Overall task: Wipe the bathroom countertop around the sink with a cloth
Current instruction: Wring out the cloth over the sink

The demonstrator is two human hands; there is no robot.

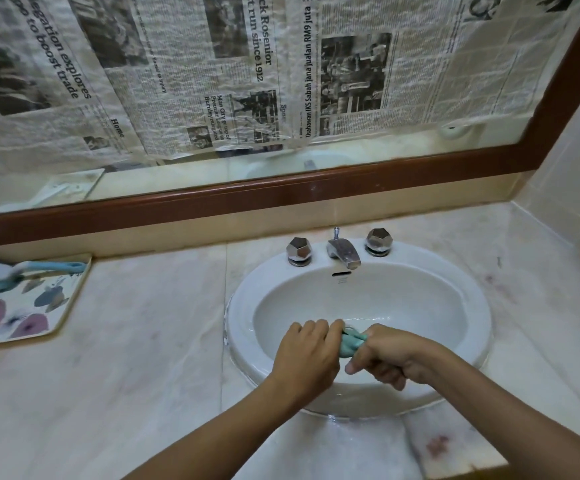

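A small teal cloth is bunched and twisted between both hands over the front of the white oval sink. My left hand grips its left end and my right hand grips its right end, so only a short piece shows between them. The pale marble countertop spreads around the sink, with faint reddish stains on the right and a wet patch at the front edge below the basin.
A chrome faucet with two faceted knobs stands behind the basin. A flowered tray holding a blue-handled brush lies at the far left. Newspaper covers the wood-framed mirror behind.
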